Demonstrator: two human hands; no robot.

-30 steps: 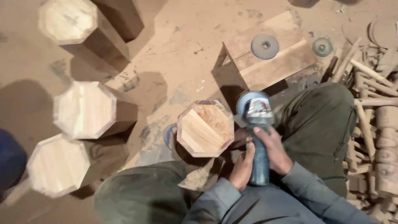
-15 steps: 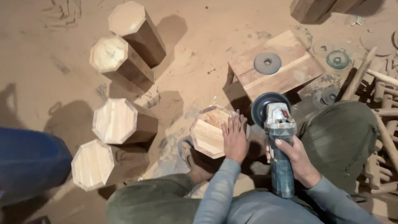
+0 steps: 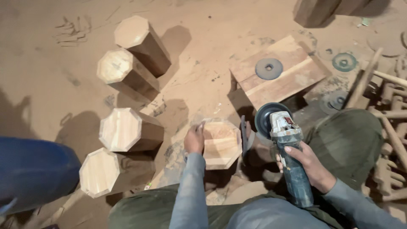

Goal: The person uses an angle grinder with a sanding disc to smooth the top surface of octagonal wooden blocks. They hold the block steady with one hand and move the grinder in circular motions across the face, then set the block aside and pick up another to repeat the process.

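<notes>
One octagonal wooden block (image 3: 221, 144) stands on the dusty floor (image 3: 51, 51) between the person's knees, the left hand (image 3: 194, 139) gripping its edge. The right hand (image 3: 306, 163) is clamped on an angle grinder (image 3: 285, 148) just beside it. That disc could catch fingers or kick the block loose.

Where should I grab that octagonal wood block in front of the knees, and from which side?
Grip the wood block by its upper rim from the left, where the left hand already rests. Its flat side faces suit fingers, and the grinder in the right hand crowds the right side.
</notes>
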